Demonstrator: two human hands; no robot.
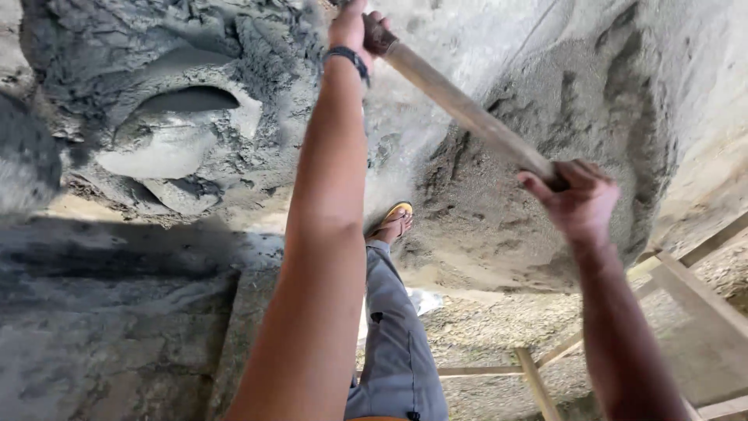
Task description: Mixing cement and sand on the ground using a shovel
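Observation:
My left hand (352,27) is stretched far forward, closed around the lower part of a long wooden handle (460,105); a dark band circles that wrist. My right hand (578,201) grips the near end of the same handle. The tool's head is out of view beyond the top edge. Wet grey cement mix (167,117) with a pooled hollow lies at upper left. A heap of dry sand and gravel (530,171) rises at right, under the handle.
My leg in grey trousers (396,343) ends in a foot with a yellow sandal (394,222) at the foot of the heap. A wooden frame (686,288) of planks lies at lower right. Rough concrete ground (101,335) fills the lower left.

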